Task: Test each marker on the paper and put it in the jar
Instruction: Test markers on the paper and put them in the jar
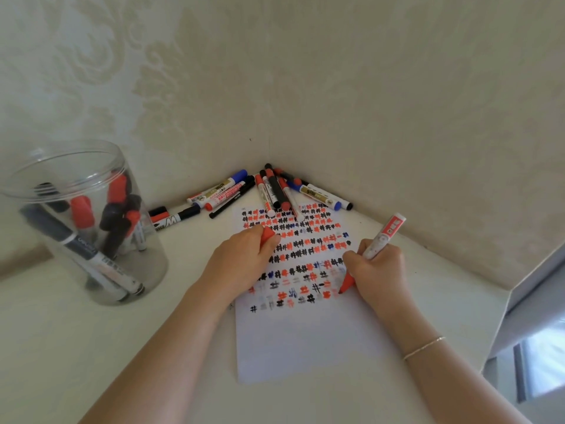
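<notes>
A white paper [308,341] covered in rows of red, black and blue hash marks lies on the white table. My right hand [377,270] grips an uncapped red marker [380,240], its tip touching the paper at the right end of a lower row. My left hand [244,255] rests on the paper's left side, holding the red cap [268,234]. A clear plastic jar [82,224] at the left holds several red and black markers. A pile of loose markers [269,191] lies in the corner beyond the paper.
Two wallpapered walls meet at the corner just behind the marker pile. A black-and-white marker [174,220] lies between jar and pile. The table's right edge [501,316] drops off beside my right forearm, with grey floor below.
</notes>
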Available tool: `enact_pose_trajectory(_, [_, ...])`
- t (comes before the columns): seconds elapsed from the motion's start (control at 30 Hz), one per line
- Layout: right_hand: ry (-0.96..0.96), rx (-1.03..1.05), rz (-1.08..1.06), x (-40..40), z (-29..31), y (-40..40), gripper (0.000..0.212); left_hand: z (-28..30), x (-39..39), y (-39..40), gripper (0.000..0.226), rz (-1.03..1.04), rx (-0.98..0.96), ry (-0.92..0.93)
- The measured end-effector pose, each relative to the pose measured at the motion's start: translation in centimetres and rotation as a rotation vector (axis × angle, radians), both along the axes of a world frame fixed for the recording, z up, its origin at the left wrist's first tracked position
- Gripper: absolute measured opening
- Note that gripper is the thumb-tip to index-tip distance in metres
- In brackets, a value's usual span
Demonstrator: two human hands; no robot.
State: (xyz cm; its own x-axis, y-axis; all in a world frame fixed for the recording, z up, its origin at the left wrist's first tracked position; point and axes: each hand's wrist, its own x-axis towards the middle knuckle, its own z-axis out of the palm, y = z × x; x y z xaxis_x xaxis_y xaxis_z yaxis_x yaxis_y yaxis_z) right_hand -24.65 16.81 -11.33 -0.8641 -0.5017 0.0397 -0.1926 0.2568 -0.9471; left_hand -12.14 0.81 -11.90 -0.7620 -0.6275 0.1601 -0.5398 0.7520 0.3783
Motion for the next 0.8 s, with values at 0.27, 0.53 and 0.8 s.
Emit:
enact_pose_trajectory(0.27, [0.020,-0.038,-0.003,-0.09,0.02,0.16,0.041,0.05,0.09,0.06,0.033,-0.005,0.004,0.004])
enact_pose_trajectory(0.53, [0.032,-0.017,-0.022,-0.17,-0.20,0.05,0.038,-0.02,0.08,0.00,0.032,-0.001,0.000,0.008])
enact_pose_trajectory(0.8, [0.075,-0.108,0.011,0.05,-0.32,0.13,0.043,-0.07,0.20,0.08,0.032,-0.002,-0.002,0.018])
